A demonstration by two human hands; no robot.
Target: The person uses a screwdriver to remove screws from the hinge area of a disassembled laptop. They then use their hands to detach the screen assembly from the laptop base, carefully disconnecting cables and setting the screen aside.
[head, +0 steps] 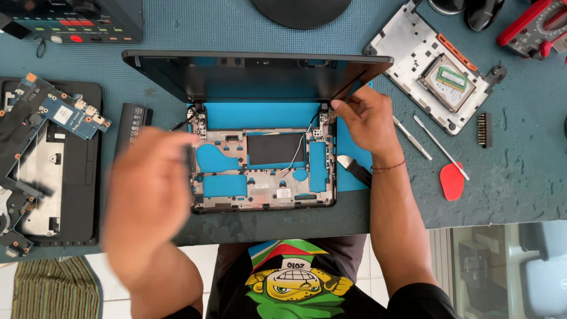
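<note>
Head view: on the table (520, 171), a blue circuit board (71, 109) lies on removed parts at far left. The blurred left hand (147, 195) hovers by the stripped laptop base (263, 162); I cannot tell whether it grips anything. The right hand (366, 118) pinches at the right hinge (326, 115), steadying the raised screen (254, 74). Picks (440, 142) lie within reach.

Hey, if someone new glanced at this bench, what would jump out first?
The gutted laptop shell at centre, screen propped open over a bright blue mat. The right hand pinches at its right hinge; the blurred left hand hovers by its left edge. A red pick lies right.
</note>
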